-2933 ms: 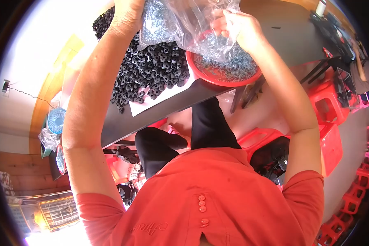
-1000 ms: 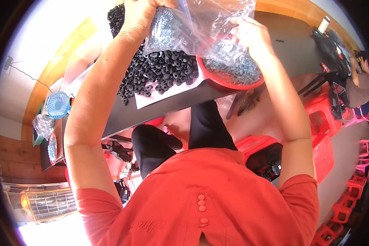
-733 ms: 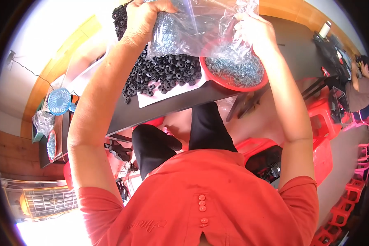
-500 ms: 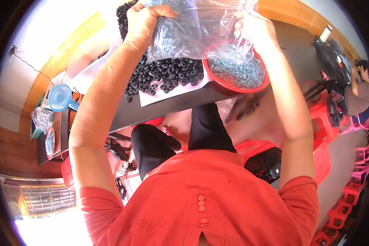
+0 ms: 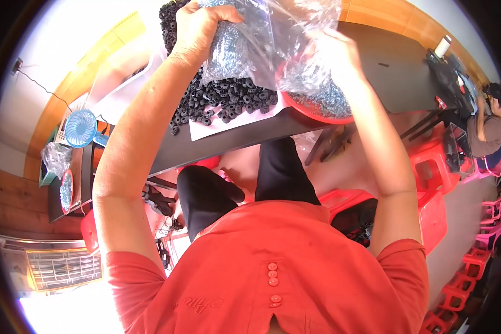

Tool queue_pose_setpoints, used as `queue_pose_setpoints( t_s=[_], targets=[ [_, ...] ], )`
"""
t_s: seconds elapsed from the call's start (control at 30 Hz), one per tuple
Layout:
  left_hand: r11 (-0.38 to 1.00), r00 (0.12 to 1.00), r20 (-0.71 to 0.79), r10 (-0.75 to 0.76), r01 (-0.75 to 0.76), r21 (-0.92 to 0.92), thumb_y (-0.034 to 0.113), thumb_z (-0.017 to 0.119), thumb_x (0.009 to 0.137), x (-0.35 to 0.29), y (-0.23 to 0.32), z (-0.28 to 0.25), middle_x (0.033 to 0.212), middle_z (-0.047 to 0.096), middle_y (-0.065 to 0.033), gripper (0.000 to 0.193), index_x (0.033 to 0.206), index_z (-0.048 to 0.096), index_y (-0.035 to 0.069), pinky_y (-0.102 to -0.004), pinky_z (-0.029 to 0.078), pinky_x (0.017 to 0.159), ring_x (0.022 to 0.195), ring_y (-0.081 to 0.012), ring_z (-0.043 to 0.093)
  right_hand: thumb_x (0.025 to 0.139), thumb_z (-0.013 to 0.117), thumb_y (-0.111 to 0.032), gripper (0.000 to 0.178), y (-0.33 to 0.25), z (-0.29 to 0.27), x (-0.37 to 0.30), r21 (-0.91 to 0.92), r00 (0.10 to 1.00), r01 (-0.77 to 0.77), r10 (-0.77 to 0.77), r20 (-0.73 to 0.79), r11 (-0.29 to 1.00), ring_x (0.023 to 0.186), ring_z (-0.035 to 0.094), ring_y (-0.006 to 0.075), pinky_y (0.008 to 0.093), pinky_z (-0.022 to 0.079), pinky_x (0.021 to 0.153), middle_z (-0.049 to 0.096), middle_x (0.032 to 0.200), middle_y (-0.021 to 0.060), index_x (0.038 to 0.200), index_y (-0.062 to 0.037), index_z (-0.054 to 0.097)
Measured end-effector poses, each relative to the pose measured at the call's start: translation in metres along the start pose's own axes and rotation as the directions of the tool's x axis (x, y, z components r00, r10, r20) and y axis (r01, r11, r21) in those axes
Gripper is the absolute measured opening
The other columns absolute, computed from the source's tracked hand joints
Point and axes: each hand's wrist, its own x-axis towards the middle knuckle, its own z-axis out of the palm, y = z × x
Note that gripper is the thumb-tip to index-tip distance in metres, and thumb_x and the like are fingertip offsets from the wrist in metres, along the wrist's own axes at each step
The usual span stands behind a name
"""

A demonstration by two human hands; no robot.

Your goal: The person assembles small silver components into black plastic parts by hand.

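Both hands, left hand (image 5: 197, 28) and right hand (image 5: 331, 53), clench a clear plastic bag of small metal rings (image 5: 256, 39), over the round red bowl (image 5: 323, 114) near the dark table's front edge (image 5: 234, 142); black ring pile (image 5: 222, 97) below the left grip.

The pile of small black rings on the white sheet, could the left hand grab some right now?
Probably not yet: the left hand is full, gripping the clear plastic bag of small metal parts just above the pile of black rings. Letting go would free it.
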Motion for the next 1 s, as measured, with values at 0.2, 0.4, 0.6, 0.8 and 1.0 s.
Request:
queue_pose_setpoints(
  t_s=[0.2, 0.4, 0.6, 0.8, 1.0],
  targets=[
    [1.000, 1.000, 0.014, 0.001, -0.001, 0.028, -0.001, 0.073, 0.064, -0.001, 0.002, 0.000, 0.085, 0.068, -0.0160, 0.030, 0.093, 0.065, -0.004, -0.0347, 0.057, 0.071, 0.074, -0.0253, 0.068, 0.095, 0.058, -0.022, 0.032, 0.002, -0.008, 0.009, 0.124, 0.998, 0.070, -0.070, -0.005, 0.990, 0.059, 0.063, 0.0163, 0.0249, 0.048, 0.054, 0.066, 0.072, 0.0105, 0.111, 0.0043, 0.063],
    [1.000, 0.994, -0.109, -0.005, 0.006, 0.005, -0.001, 0.074, 0.063, -0.010, -0.008, -0.003, 0.089, 0.067, -0.0167, 0.037, 0.097, 0.061, -0.006, -0.0373, 0.058, 0.069, 0.075, -0.0261, 0.068, 0.096, 0.058, -0.024, 0.030, -0.020, -0.002, 0.020, -0.006, 0.997, 0.076, -0.076, 0.015, 0.997, 0.060, 0.063, 0.0163, 0.0254, 0.048, 0.054, 0.065, 0.071, 0.0101, 0.106, 0.0041, 0.066],
    [0.999, 1.000, -0.031, -0.005, 0.006, 0.044, -0.001, 0.073, 0.064, -0.011, -0.001, -0.008, 0.088, 0.068, -0.0148, 0.035, 0.098, 0.063, -0.006, -0.0354, 0.056, 0.070, 0.073, -0.0242, 0.066, 0.095, 0.056, -0.018, 0.025, -0.006, 0.000, 0.011, 0.213, 0.995, 0.095, -0.096, -0.007, 0.973, 0.058, 0.063, 0.0164, 0.0266, 0.048, 0.051, 0.065, 0.071, 0.0123, 0.101, 0.0046, 0.065],
    [1.000, 0.995, -0.095, -0.011, 0.011, 0.000, -0.001, 0.073, 0.062, -0.019, -0.007, -0.004, 0.084, 0.067, -0.0145, 0.029, 0.090, 0.066, -0.004, -0.0348, 0.056, 0.068, 0.072, -0.0245, 0.066, 0.096, 0.058, -0.021, 0.029, -0.009, 0.005, 0.011, 0.165, 1.000, 0.012, -0.012, -0.001, 0.986, 0.056, 0.062, 0.0156, 0.0255, 0.046, 0.050, 0.064, 0.067, 0.0111, 0.102, 0.0067, 0.063],
    [0.983, 0.977, -0.213, -0.016, -0.023, -0.180, -0.010, 0.072, 0.058, -0.030, -0.018, -0.011, 0.077, 0.068, -0.0150, 0.025, 0.081, 0.063, -0.006, -0.0352, 0.056, 0.064, 0.066, -0.0244, 0.066, 0.096, 0.055, -0.022, 0.024, -0.036, 0.012, 0.020, -0.046, 0.998, 0.039, -0.041, -0.040, 0.998, 0.058, 0.059, 0.0131, 0.0244, 0.044, 0.053, 0.065, 0.073, 0.0070, 0.102, -0.0011, 0.065]
  ],
)
